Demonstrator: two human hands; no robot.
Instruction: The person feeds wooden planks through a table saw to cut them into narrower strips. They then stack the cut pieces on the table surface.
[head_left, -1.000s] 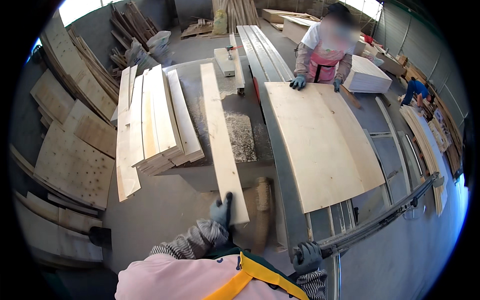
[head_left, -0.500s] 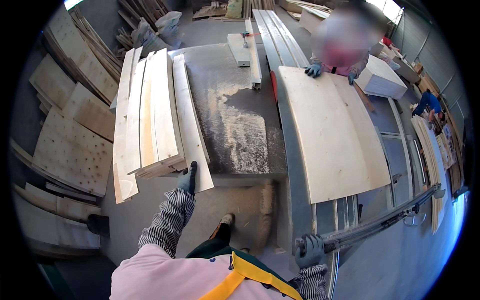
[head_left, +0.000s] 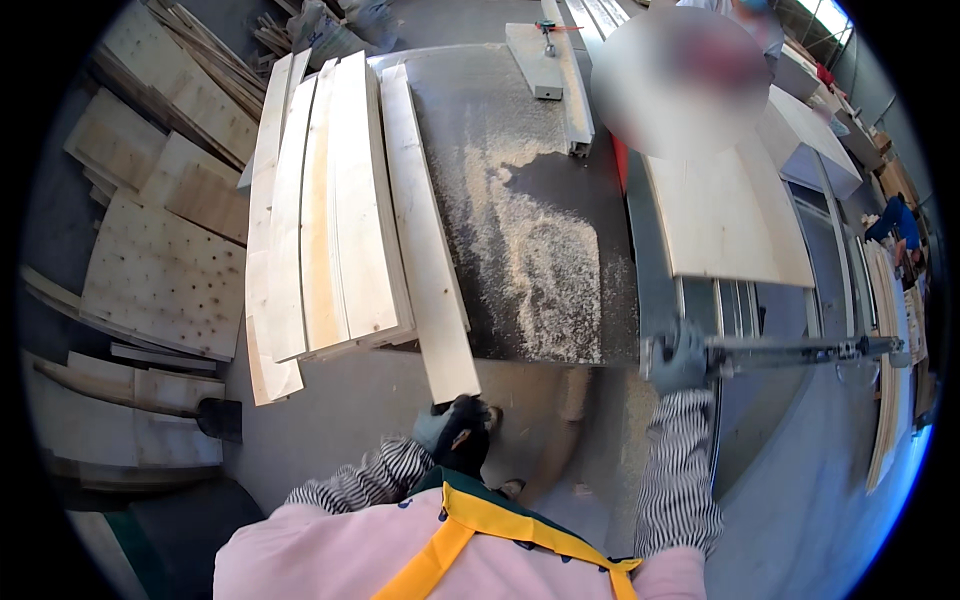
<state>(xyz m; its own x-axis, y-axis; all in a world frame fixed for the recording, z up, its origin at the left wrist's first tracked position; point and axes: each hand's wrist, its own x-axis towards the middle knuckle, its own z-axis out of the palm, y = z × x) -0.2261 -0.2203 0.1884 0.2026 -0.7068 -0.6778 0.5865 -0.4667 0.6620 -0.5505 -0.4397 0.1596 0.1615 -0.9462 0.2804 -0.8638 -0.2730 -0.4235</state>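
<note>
My right hand (head_left: 679,358), in a grey glove, is closed round the near end of the long metal fence bar (head_left: 790,352), which crosses the sliding rails of a panel saw. Beyond the bar lies a large pale plywood panel (head_left: 735,225). My left hand (head_left: 448,424), gloved in grey and black, is just off the near end of a narrow wooden board (head_left: 430,240). Its fingers blend into the dark clothing behind, so their grip and any contact with the board are unclear. Left of that board lies a stack of wooden planks (head_left: 335,210).
Sawdust (head_left: 560,290) covers part of the dark saw table (head_left: 470,75). A clamp-like tool (head_left: 548,38) stands on a pale block at the back. At the panel's far end is a blurred person (head_left: 690,80). Plywood sheets (head_left: 160,270) lean at left; another person (head_left: 900,228) bends at right.
My right hand and the fence bar have slid away from me, and the plywood panel has moved away too. My left hand has left the board's edge and come closer to my body.
</note>
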